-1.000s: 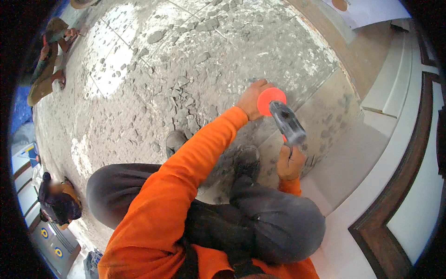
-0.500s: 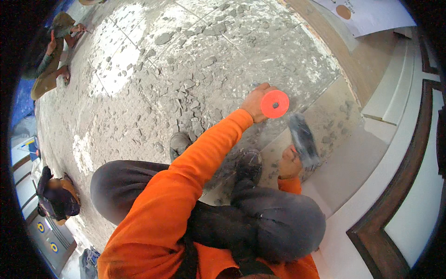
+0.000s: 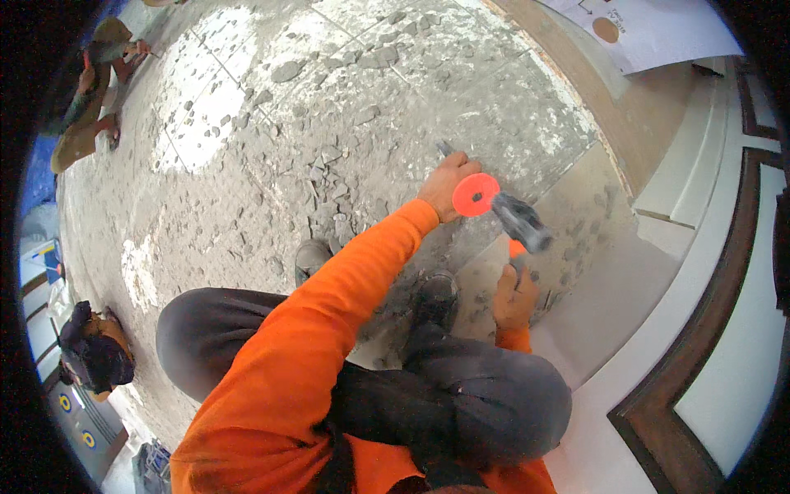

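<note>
My left hand point(image 3: 448, 188) is wrapped round a chisel, just below its round orange-red hand guard point(image 3: 467, 195). The chisel's dark metal end point(image 3: 444, 148) shows past my fingers, over the grey, rubble-strewn floor point(image 3: 362, 156). My right hand point(image 3: 516, 298) grips the handle of a hammer. The dark hammer head point(image 3: 520, 224), blurred by motion, is at the chisel's struck end beside the guard; whether they touch I cannot tell. An orange band shows on the hammer's handle below the head.
Broken grey chips point(image 3: 329, 165) litter the floor. On my right runs a white wall with dark wooden trim point(image 3: 658, 412). A paper sheet point(image 3: 650, 37) hangs at the upper right. Another person point(image 3: 90, 90) crouches at the upper left; a dark bag-like bundle point(image 3: 95, 350) sits at the left.
The hammer has swung up and leftward from beside my right leg to the chisel's end. My left hand and the chisel have shifted slightly left.
</note>
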`<state>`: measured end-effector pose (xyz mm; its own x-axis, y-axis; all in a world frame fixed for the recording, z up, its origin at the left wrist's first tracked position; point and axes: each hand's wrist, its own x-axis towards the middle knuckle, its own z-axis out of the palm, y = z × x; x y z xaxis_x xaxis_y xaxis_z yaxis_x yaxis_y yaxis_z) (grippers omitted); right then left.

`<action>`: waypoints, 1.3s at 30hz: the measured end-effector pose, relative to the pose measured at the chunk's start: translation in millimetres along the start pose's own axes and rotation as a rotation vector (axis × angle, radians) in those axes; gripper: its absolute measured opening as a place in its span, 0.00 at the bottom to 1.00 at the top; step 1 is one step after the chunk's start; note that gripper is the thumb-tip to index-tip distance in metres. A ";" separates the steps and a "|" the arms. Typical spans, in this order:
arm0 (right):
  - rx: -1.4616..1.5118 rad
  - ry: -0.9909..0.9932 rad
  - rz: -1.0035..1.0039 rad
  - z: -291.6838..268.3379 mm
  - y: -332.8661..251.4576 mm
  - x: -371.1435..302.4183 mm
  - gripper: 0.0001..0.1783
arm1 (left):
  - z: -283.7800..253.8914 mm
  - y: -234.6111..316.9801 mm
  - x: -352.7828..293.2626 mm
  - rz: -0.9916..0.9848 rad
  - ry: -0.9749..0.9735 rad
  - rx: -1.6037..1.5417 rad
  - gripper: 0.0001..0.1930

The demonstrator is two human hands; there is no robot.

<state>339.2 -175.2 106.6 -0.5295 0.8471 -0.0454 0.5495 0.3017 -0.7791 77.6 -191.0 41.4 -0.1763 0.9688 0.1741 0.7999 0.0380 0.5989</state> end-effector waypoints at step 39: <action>0.958 -0.092 1.153 -19.7 117.6 -62.7 0.18 | -55.0 -61.2 26.3 -0.486 0.561 -0.056 0.12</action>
<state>449.8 -184.2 30.2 -0.1701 0.3736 -0.9119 0.0817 -0.9168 -0.3908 -7.5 -181.3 52.3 -0.7812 0.5750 0.2430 0.5292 0.4036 0.7464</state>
